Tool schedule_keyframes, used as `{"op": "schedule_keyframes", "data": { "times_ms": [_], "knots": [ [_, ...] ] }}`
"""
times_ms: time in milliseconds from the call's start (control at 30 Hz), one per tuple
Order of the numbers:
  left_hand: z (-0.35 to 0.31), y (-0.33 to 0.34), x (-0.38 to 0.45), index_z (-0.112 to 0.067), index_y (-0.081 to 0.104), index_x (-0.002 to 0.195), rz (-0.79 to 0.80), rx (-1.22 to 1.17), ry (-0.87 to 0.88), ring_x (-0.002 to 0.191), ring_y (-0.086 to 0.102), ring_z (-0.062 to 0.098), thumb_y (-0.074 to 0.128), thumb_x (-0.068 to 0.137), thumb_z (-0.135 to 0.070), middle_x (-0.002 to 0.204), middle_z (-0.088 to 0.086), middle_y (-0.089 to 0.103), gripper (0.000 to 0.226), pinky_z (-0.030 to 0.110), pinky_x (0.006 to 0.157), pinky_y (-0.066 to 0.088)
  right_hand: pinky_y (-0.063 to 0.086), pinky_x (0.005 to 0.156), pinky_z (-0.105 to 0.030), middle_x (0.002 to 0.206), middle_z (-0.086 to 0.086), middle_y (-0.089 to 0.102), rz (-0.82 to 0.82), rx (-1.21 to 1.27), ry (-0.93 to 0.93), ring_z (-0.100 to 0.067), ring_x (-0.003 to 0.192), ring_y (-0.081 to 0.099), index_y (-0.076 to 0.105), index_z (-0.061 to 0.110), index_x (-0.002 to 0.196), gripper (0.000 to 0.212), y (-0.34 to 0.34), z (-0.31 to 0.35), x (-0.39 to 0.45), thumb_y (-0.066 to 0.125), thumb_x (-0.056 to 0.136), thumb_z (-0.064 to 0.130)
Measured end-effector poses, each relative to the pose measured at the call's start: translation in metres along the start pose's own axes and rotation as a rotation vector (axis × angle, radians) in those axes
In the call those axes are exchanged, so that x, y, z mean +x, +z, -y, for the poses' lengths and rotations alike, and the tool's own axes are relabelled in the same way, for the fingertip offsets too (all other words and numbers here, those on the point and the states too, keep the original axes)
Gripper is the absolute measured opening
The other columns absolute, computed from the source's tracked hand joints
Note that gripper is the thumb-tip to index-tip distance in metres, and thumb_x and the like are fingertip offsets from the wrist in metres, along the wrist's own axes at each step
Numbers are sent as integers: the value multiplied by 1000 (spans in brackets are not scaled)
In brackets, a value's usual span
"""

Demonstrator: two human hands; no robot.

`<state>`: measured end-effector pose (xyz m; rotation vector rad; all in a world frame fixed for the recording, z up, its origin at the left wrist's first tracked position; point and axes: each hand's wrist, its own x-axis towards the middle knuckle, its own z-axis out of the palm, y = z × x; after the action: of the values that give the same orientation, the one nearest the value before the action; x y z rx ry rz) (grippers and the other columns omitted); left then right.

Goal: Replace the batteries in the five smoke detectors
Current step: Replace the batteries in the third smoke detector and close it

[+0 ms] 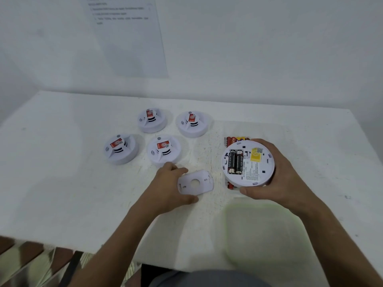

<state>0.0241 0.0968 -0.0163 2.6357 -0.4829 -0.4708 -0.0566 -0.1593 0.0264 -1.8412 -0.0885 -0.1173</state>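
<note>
My right hand (275, 179) holds a white smoke detector (257, 168) turned underside up, with two black batteries (235, 161) sitting in its open compartment and a yellow sticker beside them. My left hand (172, 187) grips the detector's detached white mounting plate (195, 183) just above the table. Several more white smoke detectors with red stickers stand face up on the table: two in the back row (152, 120) (193, 123) and two in the front row (120, 149) (164, 150). Loose red and yellow batteries (236, 139) lie partly hidden behind the held detector.
The white table (62, 183) meets a white wall at the back, where a printed sheet (126, 34) hangs. A translucent green-rimmed container (261, 235) sits at the near right. A chair and striped cloth (41, 264) show below the table's front edge.
</note>
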Motion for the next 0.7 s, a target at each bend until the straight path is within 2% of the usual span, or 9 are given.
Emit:
{"op": "schedule_keyframes", "data": {
  "times_ms": [100,200,300,400,467,567,633,700],
  "knots": [
    [4,2,-2,-23,61,114,-13,25,27,100,42,13,80,64,-55,107,-4,44,63,21,75,37,51,93,-16,131,17,59,25,-4,-3,-5,123,56,48,25,136,95,4,1,-1,88,49,24],
    [10,6,-4,-25,64,106,-51,37,69,88,43,8,78,64,-58,100,-6,44,55,13,63,32,48,91,-12,128,22,59,40,-23,2,0,121,56,48,31,132,93,10,2,1,88,51,10],
    [14,7,-13,-16,64,93,-132,118,143,74,40,7,76,62,-60,90,-5,45,55,15,55,30,50,93,-16,131,13,60,63,-13,12,-5,123,56,47,23,137,96,17,2,4,88,52,8],
    [19,-11,-31,-11,64,85,-277,12,190,71,46,11,74,54,-57,86,-2,49,56,26,57,43,52,91,-19,125,13,61,78,-3,14,-7,119,58,47,18,138,96,26,5,8,88,52,8],
    [23,-34,-41,-8,64,78,-440,-78,203,68,47,9,71,51,-53,80,-1,52,53,28,56,44,53,87,-20,121,11,62,82,1,18,-8,115,59,47,18,136,94,35,8,12,89,51,9],
    [30,-75,-51,-11,65,82,-578,-83,202,71,46,2,71,54,-51,83,-4,54,49,12,59,39,53,84,-17,118,15,62,90,10,34,-6,113,60,47,25,134,94,52,15,20,90,51,10],
    [29,-94,-53,-16,67,93,-552,-126,285,78,50,-1,74,55,-48,91,-6,54,50,7,65,37,53,82,-16,116,19,62,119,21,27,-4,112,61,47,26,134,94,66,21,28,90,53,4],
    [26,-104,-52,-16,67,99,-455,-171,394,83,53,-2,77,55,-45,96,-5,54,54,5,69,36,53,82,-18,119,16,63,147,31,11,-7,113,62,47,23,135,95,84,30,36,90,55,-1]
  ]
}}
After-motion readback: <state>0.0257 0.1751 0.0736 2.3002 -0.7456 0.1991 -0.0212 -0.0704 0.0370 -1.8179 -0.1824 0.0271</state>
